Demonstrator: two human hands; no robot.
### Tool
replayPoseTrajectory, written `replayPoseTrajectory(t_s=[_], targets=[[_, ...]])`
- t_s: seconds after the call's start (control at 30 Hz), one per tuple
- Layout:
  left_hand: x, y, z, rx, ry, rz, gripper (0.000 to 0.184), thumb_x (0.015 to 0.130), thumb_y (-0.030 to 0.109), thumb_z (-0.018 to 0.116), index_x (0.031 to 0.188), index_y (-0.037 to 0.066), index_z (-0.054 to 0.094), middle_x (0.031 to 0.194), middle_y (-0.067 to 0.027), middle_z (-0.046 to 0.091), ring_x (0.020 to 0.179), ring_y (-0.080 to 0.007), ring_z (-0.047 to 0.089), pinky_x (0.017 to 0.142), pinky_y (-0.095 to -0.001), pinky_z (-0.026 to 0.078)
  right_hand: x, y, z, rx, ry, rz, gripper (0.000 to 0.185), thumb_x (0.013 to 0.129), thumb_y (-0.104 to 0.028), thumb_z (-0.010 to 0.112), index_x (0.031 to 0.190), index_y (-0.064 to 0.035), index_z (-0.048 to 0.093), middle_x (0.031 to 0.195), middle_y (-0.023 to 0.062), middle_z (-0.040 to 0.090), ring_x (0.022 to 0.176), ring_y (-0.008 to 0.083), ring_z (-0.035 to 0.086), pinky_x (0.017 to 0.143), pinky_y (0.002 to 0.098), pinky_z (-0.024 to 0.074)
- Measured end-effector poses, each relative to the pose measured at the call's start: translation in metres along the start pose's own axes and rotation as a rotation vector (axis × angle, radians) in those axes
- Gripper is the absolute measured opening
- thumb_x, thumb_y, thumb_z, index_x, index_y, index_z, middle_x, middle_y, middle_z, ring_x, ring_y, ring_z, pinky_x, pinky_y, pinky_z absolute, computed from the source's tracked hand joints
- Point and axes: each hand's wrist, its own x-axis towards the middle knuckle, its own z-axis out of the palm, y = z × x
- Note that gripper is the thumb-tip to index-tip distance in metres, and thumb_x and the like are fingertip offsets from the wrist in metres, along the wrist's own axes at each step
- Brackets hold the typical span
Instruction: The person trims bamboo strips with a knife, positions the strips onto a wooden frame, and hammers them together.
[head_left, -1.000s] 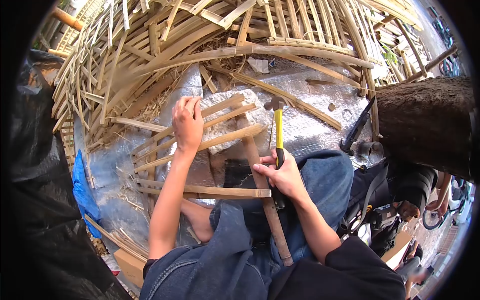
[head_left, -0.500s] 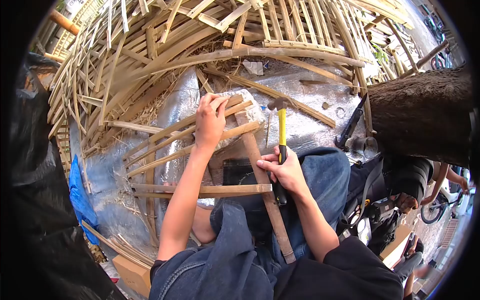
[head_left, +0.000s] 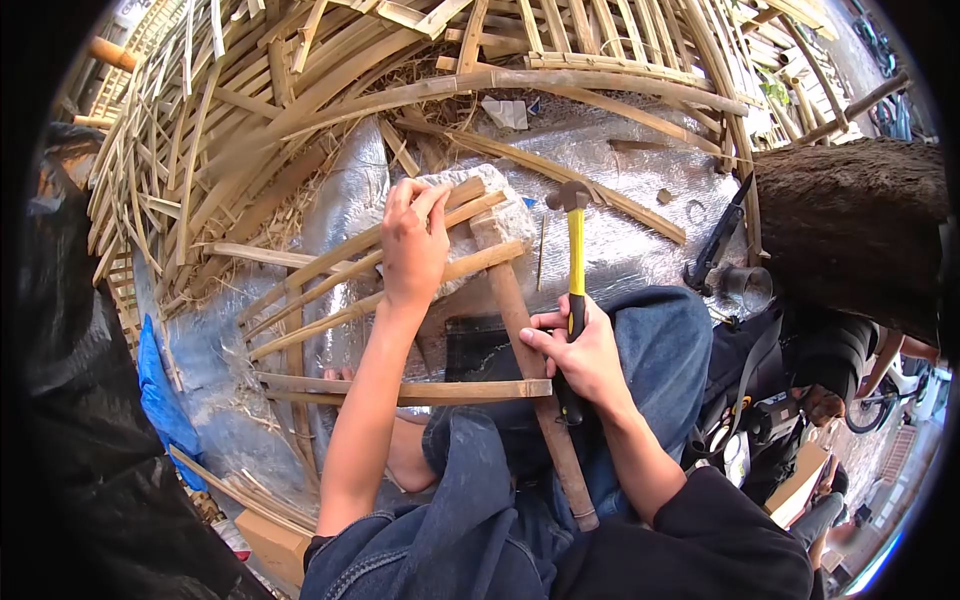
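Observation:
My right hand (head_left: 580, 350) is wrapped round the black grip of a hammer (head_left: 577, 245) with a yellow shaft, its metal head pointing away from me. Bent over the end of the top bamboo strip (head_left: 335, 255) is my left hand (head_left: 415, 245), its fingers closed on that strip. More strips lie side by side below it, fanning to the left across a crosspiece. Their right ends meet a long wooden bar (head_left: 540, 390), which runs down over my lap. A rough pale stone block (head_left: 500, 200) sits under the frame's upper corner. Whatever is inside my left fingertips is hidden.
A large pile of bamboo strips (head_left: 240, 150) fills the far side. Silver sheeting (head_left: 625, 255) covers the ground. A thick log (head_left: 850, 230), a black handsaw (head_left: 718, 240) and a clear cup (head_left: 745, 288) are at right. Another person (head_left: 840, 350) is beyond them.
The hammer has shifted slightly right in the view and its head has tipped a little. My left hand stays on the bamboo strip. The whole view has shifted slightly.

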Motion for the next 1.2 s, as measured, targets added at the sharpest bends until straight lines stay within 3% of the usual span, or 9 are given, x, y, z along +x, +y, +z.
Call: replayPoseTrajectory(t_s=[0.37, 0.53, 0.67, 0.77, 0.87, 0.97, 1.07, 1.13, 1.2], targets=[[0.003, 0.0, 0.0, 0.049, -0.019, 0.028, 0.009, 0.088, 0.0, 0.067, 0.096, 0.0, 0.07, 0.088, -0.0135, 0.058, 0.087, -0.0321, 0.059, 0.079, -0.0427, 0.05, 0.01, 0.008, -0.013, 0.156, -0.102, 0.104, 0.044, 0.081, -0.003, 0.083, 0.095, -0.0093, 0.042, 0.091, 0.0171, 0.07, 0.055, 0.0076, 0.058, 0.045, 0.0224, 0.0466], [0.002, -0.001, 0.002, 0.037, -0.009, 0.023, 0.008, 0.088, 0.0, 0.066, 0.095, -0.002, 0.069, 0.091, -0.0146, 0.059, 0.091, -0.0334, 0.059, 0.082, -0.0434, 0.049, 0.003, -0.001, -0.007, 0.035, 0.033, -0.082, 0.041, 0.084, -0.007, 0.082, 0.091, -0.0085, 0.041, 0.098, 0.0161, 0.073, 0.053, 0.0032, 0.054, 0.045, 0.0205, 0.0424], [-0.001, -0.017, 0.015, 0.026, 0.049, 0.081, 0.009, 0.089, 0.005, 0.066, 0.096, 0.003, 0.071, 0.095, -0.0173, 0.061, 0.092, -0.0353, 0.06, 0.082, -0.0445, 0.049, 0.015, -0.019, -0.01, -0.249, 0.213, -0.32, 0.028, 0.089, -0.013, 0.078, 0.093, -0.0004, 0.053, 0.097, 0.0143, 0.076, 0.071, 0.0127, 0.061, 0.064, 0.025, 0.0479], [0.0, -0.013, 0.012, 0.048, 0.009, 0.033, 0.007, 0.086, 0.002, 0.068, 0.092, 0.001, 0.071, 0.091, -0.0155, 0.058, 0.092, -0.0328, 0.059, 0.084, -0.0433, 0.051, 0.038, -0.046, -0.005, -0.282, 0.151, -0.415, 0.031, 0.09, -0.013, 0.077, 0.086, -0.0053, 0.047, 0.086, 0.0105, 0.075, 0.044, 0.0033, 0.045, 0.038, 0.0219, 0.0335], [0.002, -0.01, 0.007, -0.023, 0.021, 0.035, 0.006, 0.087, 0.001, 0.067, 0.091, -0.001, 0.071, 0.092, -0.0141, 0.059, 0.093, -0.0322, 0.059, 0.086, -0.043, 0.05, 0.074, -0.075, 0.004, -0.58, 0.092, -0.536, 0.036, 0.088, -0.018, 0.079, 0.082, -0.0028, 0.048, 0.089, 0.013, 0.075, 0.057, 0.0113, 0.061, 0.053, 0.0267, 0.0495], [0.001, -0.01, 0.005, -0.045, 0.048, 0.049, 0.006, 0.087, 0.0, 0.067, 0.091, -0.002, 0.07, 0.093, -0.0151, 0.058, 0.094, -0.0331, 0.059, 0.086, -0.0434, 0.05, 0.108, -0.094, 0.028, -0.617, 0.0, -0.708, 0.031, 0.086, -0.016, 0.079, 0.086, 0.003, 0.054, 0.1, 0.0175, 0.076, 0.098, 0.0262, 0.073, 0.087, 0.0357, 0.0549], [-0.001, -0.013, 0.01, 0.003, 0.058, 0.046, 0.007, 0.087, -0.001, 0.066, 0.091, -0.002, 0.07, 0.092, -0.016, 0.058, 0.094, -0.034, 0.059, 0.086, -0.0437, 0.05, 0.141, -0.093, 0.038, -0.626, -0.098, -0.728, 0.028, 0.084, -0.012, 0.078, 0.106, 0.0027, 0.068, 0.104, 0.0156, 0.076, 0.087, 0.0238, 0.07, 0.082, 0.0364, 0.0539], [0.001, -0.011, 0.007, -0.023, 0.042, 0.031, 0.008, 0.087, -0.001, 0.066, 0.093, -0.002, 0.071, 0.091, -0.0164, 0.058, 0.093, -0.0341, 0.06, 0.084, -0.0435, 0.049, 0.151, -0.09, 0.038, -0.703, -0.163, -0.817, 0.023, 0.084, -0.01, 0.077, 0.097, 0.003, 0.063, 0.106, 0.0139, 0.076, 0.086, 0.0213, 0.07, 0.08, 0.0343, 0.0542], [0.002, -0.01, 0.007, -0.053, 0.032, -0.002, 0.009, 0.087, 0.0, 0.067, 0.095, -0.002, 0.072, 0.09, -0.0154, 0.059, 0.089, -0.0342, 0.061, 0.082, -0.0432, 0.05, 0.152, -0.089, 0.043, -0.452, -0.248, -0.575, 0.025, 0.08, -0.004, 0.077, 0.101, 0.0039, 0.065, 0.104, 0.0136, 0.076, 0.092, 0.0192, 0.071, 0.084, 0.0345, 0.0566]])
